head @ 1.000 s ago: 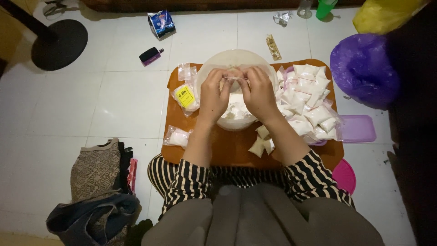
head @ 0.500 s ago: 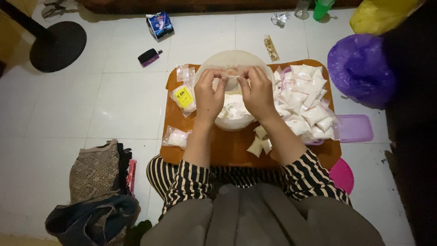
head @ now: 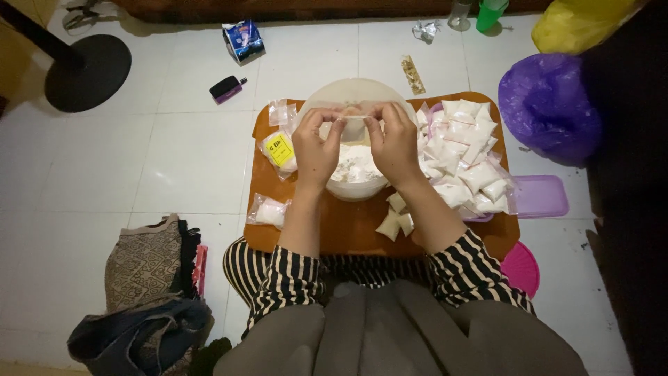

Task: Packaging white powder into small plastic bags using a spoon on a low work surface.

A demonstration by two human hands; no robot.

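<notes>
Both my hands are raised over the big white bowl (head: 356, 139), which sits at the middle of the orange board (head: 348, 226). Left hand (head: 316, 150) and right hand (head: 395, 146) each pinch one end of a small clear packet (head: 353, 116), fingertips closed on its top edge, stretched level above the bowl's far rim.

The bowl holds white powder. The pile of filled white packets (head: 465, 157) lies just right of the bowl; a few loose packets (head: 394, 217) rest on its near side; a sachet with a yellow label (head: 280, 150) lies to its left.

To do this step well, I judge: keep the strip taut and level, press along the whole edge from one end to the other, and hold it over the bowl so any spill drops back in.

Against the frame a second ago: my hands sit slightly farther toward the bowl's far rim, thumbs spread wider apart; bowl, board and pile are unmoved.
</notes>
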